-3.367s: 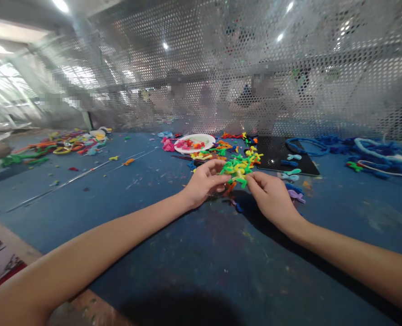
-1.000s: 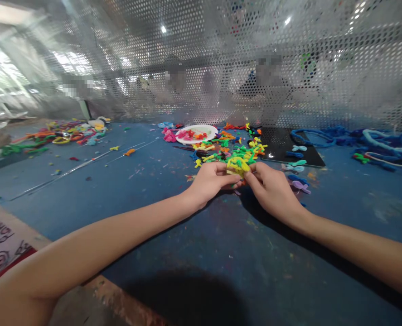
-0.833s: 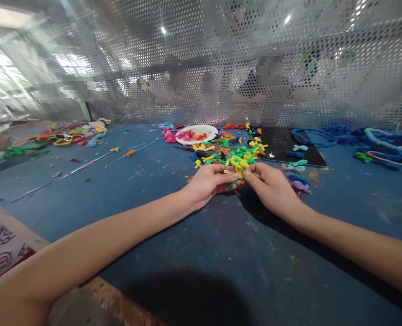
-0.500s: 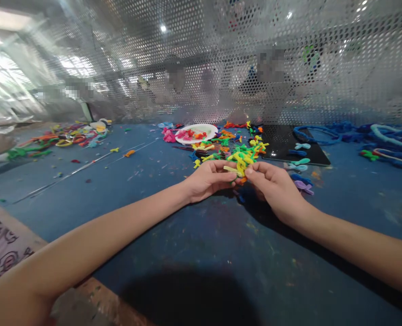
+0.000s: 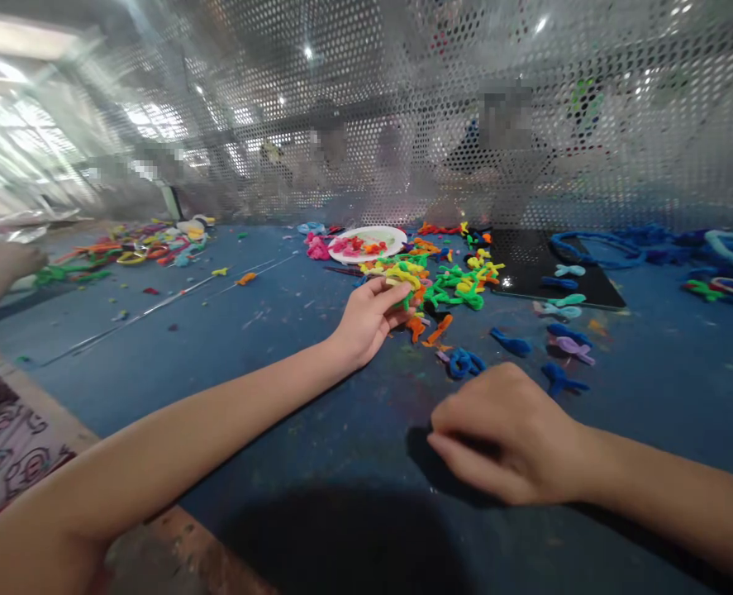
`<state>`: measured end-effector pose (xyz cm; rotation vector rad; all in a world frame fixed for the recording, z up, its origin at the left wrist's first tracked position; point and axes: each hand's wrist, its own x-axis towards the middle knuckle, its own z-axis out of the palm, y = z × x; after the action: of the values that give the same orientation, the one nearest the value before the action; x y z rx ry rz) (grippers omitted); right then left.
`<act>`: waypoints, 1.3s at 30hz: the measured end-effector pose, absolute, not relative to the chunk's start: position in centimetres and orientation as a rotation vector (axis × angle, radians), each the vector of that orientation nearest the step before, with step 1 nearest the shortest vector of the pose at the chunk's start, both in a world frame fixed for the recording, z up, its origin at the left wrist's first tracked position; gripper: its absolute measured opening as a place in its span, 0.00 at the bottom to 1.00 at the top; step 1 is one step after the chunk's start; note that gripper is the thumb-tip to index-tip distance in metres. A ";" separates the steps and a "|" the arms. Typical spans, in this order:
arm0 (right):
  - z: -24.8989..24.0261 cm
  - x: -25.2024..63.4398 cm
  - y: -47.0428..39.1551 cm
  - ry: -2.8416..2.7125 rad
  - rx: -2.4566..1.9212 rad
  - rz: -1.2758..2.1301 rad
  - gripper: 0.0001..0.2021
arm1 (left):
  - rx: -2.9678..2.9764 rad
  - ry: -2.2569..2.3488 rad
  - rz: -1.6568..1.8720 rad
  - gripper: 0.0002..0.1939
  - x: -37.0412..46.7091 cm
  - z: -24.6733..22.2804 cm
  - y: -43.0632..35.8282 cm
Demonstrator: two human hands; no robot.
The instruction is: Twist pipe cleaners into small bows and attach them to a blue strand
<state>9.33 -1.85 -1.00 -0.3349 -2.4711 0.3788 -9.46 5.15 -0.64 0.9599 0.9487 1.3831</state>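
Head view: your left hand (image 5: 361, 326) pinches yellow-green fuzzy pieces (image 5: 406, 277); your right hand (image 5: 515, 438), apart and nearer you, is curled, contents hidden. A slack pinch could lose them in the similar pile (image 5: 468, 295) alongside. Beyond your left hand, a white plate (image 5: 394, 237) holds pink, red and orange bits.

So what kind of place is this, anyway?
Probably a craft workshop or art classroom: a paint-flecked blue table strewn with bright fuzzy twisted pieces, a white plate of pink and orange bits, and coiled blue fuzzy loops towards the right.
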 end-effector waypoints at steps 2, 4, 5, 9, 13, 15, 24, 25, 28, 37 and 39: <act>-1.1 9.3 -2.3 -2.651 -0.068 0.111 0.10 | 0.932 0.950 1.423 0.11 -9.8 -0.6 5.5; -1.1 9.3 -2.5 -2.729 0.080 -0.015 0.10 | 0.933 0.949 1.443 0.11 -9.9 -0.6 5.7; -1.0 9.4 -2.5 -2.727 0.087 0.010 0.11 | 0.939 0.948 1.447 0.11 -10.0 -0.6 5.6; -0.5 9.6 -1.6 -2.339 -0.336 0.382 0.10 | 1.033 0.925 1.402 0.12 -9.5 -0.5 5.0; -0.9 9.4 0.4 -1.815 -0.979 0.602 0.07 | 1.287 0.972 1.290 0.14 -8.8 -0.5 4.0; -1.3 9.2 1.3 -1.731 -1.080 0.720 0.10 | 1.364 1.007 1.233 0.15 -8.6 -0.5 3.5; -1.7 9.5 2.5 -1.740 -0.999 1.094 0.08 | 1.539 1.019 1.023 0.08 -8.3 -0.3 2.6; -1.6 9.5 2.5 -1.718 -1.000 1.108 0.07 | 1.507 0.995 1.008 0.08 -8.3 -0.2 2.7; -1.5 9.4 2.5 -1.637 -0.976 1.165 0.07 | 1.338 0.908 0.968 0.11 -8.1 -0.3 2.8; -2.4 8.9 2.9 -1.357 -0.781 1.542 0.13 | 1.033 0.708 0.843 0.15 -8.7 -0.5 4.0; -2.6 8.8 2.9 -1.382 -0.796 1.495 0.12 | 1.085 0.705 0.809 0.15 -8.8 -0.4 4.3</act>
<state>8.83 2.92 -2.57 -0.7963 -1.3823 1.4948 -8.83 4.28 -0.42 1.0846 0.7052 0.8089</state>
